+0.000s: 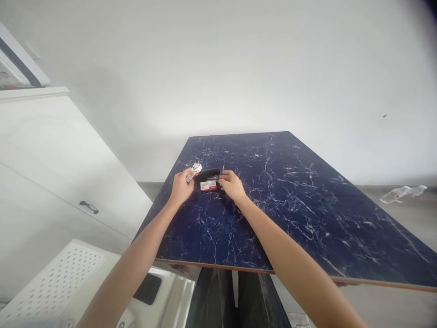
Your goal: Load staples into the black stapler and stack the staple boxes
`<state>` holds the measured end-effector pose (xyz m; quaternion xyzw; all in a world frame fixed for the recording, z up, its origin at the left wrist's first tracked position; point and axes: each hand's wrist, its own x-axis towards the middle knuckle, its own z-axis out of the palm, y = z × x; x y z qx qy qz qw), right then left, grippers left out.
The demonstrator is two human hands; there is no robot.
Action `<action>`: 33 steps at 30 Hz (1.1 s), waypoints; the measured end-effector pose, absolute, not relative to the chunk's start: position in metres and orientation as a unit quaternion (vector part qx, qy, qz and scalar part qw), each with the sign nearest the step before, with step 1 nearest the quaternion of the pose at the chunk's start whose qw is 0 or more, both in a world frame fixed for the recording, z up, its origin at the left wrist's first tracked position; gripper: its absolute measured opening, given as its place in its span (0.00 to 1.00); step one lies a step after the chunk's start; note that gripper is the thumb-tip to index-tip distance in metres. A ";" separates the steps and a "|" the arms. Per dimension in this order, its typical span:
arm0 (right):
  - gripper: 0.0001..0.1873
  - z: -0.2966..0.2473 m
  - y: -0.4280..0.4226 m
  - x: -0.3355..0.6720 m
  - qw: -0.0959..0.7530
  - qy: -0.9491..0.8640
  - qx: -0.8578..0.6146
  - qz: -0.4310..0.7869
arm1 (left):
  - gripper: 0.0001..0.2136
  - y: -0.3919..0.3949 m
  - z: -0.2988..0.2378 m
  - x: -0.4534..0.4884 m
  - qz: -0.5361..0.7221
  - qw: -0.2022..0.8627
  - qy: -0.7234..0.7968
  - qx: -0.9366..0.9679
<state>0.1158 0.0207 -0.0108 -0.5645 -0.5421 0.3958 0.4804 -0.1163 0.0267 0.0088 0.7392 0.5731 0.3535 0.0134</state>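
A black stapler [207,173] lies on the dark blue marble-patterned table [290,200], near its far left part. In front of it sits a small red and white box [208,185]. My left hand [181,186] is closed around another small red and white box [194,171], held just left of the stapler. My right hand [232,185] rests at the stapler's right end, fingers curled and touching it.
A white cabinet with a dark handle [89,207] stands to the left. A white perforated panel [54,282] lies below left. A clear plastic bottle [401,193] lies on the floor at right. A plain white wall is behind the table.
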 end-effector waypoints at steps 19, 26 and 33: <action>0.18 0.000 0.008 0.112 0.477 -0.568 -0.596 0.306 | 0.12 0.013 0.032 -0.134 0.356 0.060 0.477 0.802; 0.12 0.000 0.005 0.109 0.477 -0.625 -0.573 0.233 | 0.12 0.014 0.025 -0.133 0.244 0.047 0.475 0.844; 0.07 0.007 0.004 0.111 0.482 -0.625 -0.569 0.230 | 0.16 -0.007 0.039 -0.117 0.226 0.066 0.416 0.878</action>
